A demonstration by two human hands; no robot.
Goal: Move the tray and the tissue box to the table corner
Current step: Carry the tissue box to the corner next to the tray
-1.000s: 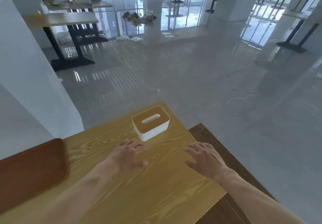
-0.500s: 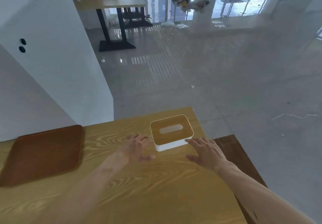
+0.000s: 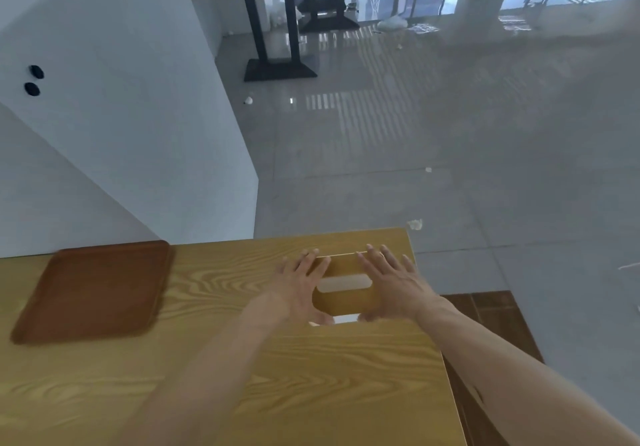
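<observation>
The tissue box, white with a wooden lid and a pale slot, stands near the far right corner of the wooden table. My left hand presses against its left side and my right hand against its right side, fingers stretched forward along the lid's edges. Both hands hide the box's side walls. The dark brown tray lies flat at the table's far left, apart from both hands.
A white wall corner rises just behind the table's far edge. Grey tiled floor stretches beyond, with bits of litter. A brown bench seat sits beside the table's right edge. Another table with black legs stands farther back.
Both hands have moved forward from the bare tabletop and closed in on the two sides of the tissue box. The view has swung left, so the whole tray now shows.
</observation>
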